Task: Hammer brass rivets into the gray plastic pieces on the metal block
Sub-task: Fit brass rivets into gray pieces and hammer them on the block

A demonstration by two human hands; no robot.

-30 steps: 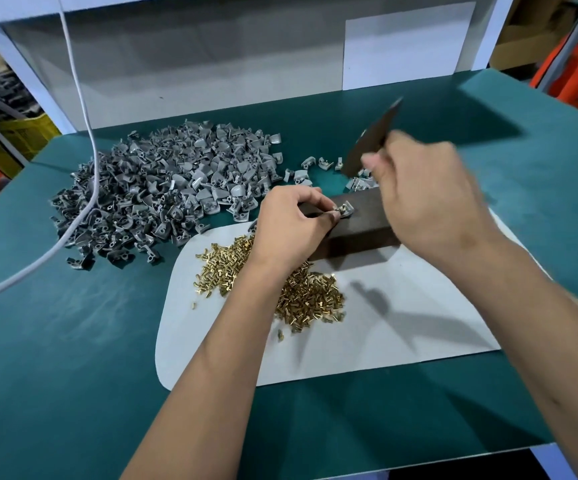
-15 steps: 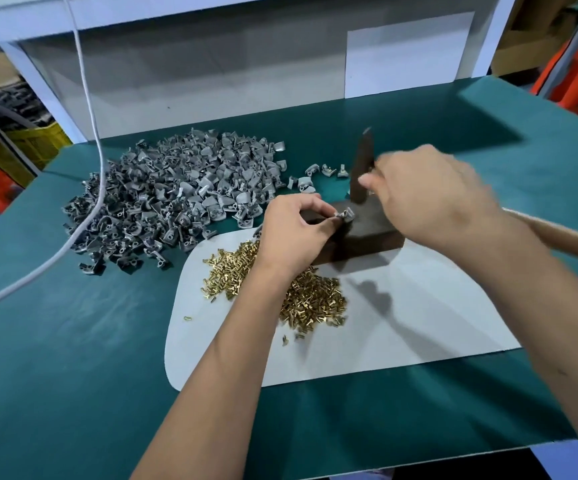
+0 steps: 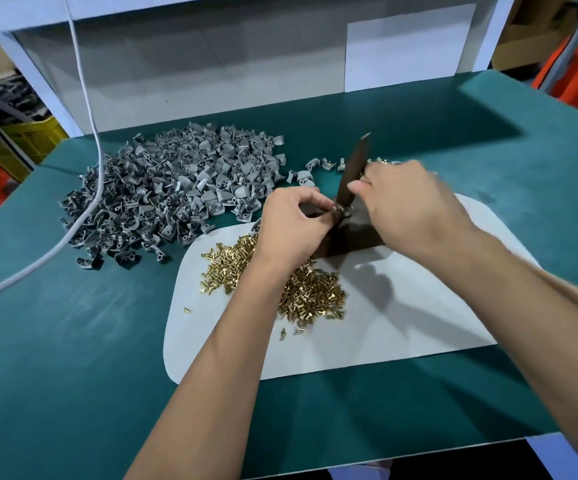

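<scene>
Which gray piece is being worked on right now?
Start at the white mat on the green table. At its far edge sits a dark metal block. Unlike the loose pile, this gray plastic piece lies on the block, pinched by the left hand under the hammer head.

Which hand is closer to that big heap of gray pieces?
Left. The left hand sits just right of the gray heap, pinching a piece on the metal block; the right hand holds the hammer farther right.
</scene>
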